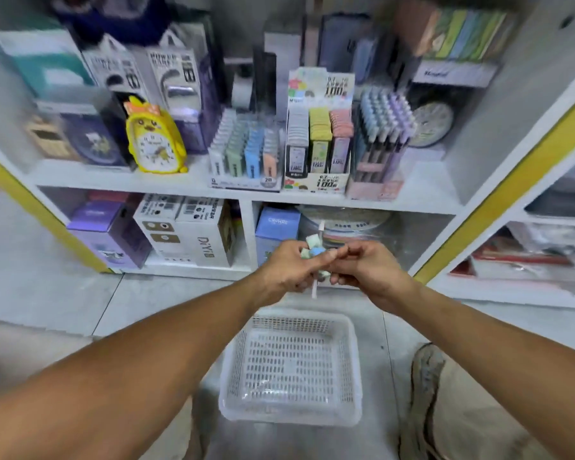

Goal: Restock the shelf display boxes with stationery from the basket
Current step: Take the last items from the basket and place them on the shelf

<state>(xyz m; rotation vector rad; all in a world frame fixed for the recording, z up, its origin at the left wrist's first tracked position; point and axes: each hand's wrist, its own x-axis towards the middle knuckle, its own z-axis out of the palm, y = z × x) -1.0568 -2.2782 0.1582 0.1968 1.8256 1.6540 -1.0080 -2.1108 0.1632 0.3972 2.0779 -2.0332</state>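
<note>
Stationery (313,250) was bunched up between both hands, right over the basket (291,366) on the floor. Looked like a small clump of pastel pieces, green and blue, with a thin white stick poking out above and below the fingers. Too blurry to say exactly what they were, erasers or pens maybe.

Left hand (287,268) had its fingers curled round the clump from one side, right hand (367,270) pinched at it from the other, fingertips of the two hands basically touching. So both were closed on the same bundle, nothing spare.

What could've gone wrong imo: that was a loose handful, not one solid thing. If one hand let go to sort a piece out, the rest could've slipped past the fingers and dropped. The basket sat straight below, so it might've caught them, but small bits bounce out onto the tiles.

Other worry: the display boxes (316,144) up beyond the fingers were packed tight and colour-sorted. Shoving a piece into the wrong row, or nudging the pen box (379,154) beside them, seemed an easy mistake.
</note>
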